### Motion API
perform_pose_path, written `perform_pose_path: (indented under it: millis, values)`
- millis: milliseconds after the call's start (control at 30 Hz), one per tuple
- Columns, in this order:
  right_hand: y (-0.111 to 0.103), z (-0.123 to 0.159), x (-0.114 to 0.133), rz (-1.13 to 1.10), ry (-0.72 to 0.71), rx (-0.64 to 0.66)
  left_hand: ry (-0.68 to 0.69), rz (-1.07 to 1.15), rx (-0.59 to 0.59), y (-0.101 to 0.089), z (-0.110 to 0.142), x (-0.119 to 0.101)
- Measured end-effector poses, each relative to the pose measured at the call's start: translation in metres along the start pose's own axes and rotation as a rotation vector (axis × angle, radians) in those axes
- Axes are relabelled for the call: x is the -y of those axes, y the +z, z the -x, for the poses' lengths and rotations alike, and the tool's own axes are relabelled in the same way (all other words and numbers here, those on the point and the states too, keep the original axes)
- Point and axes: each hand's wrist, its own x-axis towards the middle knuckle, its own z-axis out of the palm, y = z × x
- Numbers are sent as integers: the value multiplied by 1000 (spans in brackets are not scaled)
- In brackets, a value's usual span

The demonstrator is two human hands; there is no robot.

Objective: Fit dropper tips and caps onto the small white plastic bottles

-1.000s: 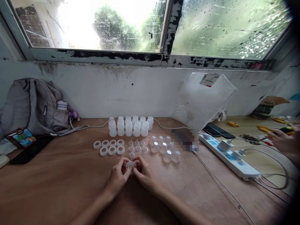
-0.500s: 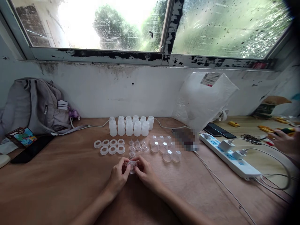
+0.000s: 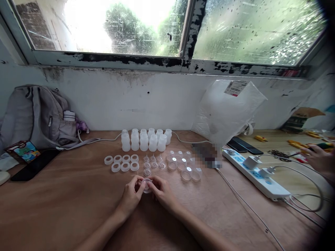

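Observation:
My left hand [image 3: 131,195] and my right hand [image 3: 162,192] meet low over the wooden table [image 3: 65,205], fingertips pinched together on one small clear plastic piece [image 3: 147,184]. Just beyond it lie several clear nipple-like pieces [image 3: 153,164]. White rings [image 3: 122,163] sit to their left, clear round caps [image 3: 183,165] to their right. Several small white bottles [image 3: 145,140] stand in rows behind them all.
A grey backpack [image 3: 36,116] leans on the wall at left, with a dark phone [image 3: 31,169] beside it. A white plastic bag [image 3: 227,109] and a white power strip [image 3: 255,176] with cables lie to the right. Another person's hand [image 3: 318,160] works at far right.
Both hands stayed together on the clear piece, turning it slightly between the fingers. The other person's hand at the right shifted a little.

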Motion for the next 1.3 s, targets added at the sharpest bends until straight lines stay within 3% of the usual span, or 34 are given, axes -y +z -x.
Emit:
perform_pose_path:
  millis: [200, 767, 1300]
  values:
    - [1, -3, -9, -74, 80, 6, -25, 28, -2, 0, 0, -1]
    - [6, -1, -5, 45, -24, -41, -3, -5, -45, 2, 1, -3]
    - [6, 1, -4, 111, -34, -42, -16, 17, -46, 2, 2, -5]
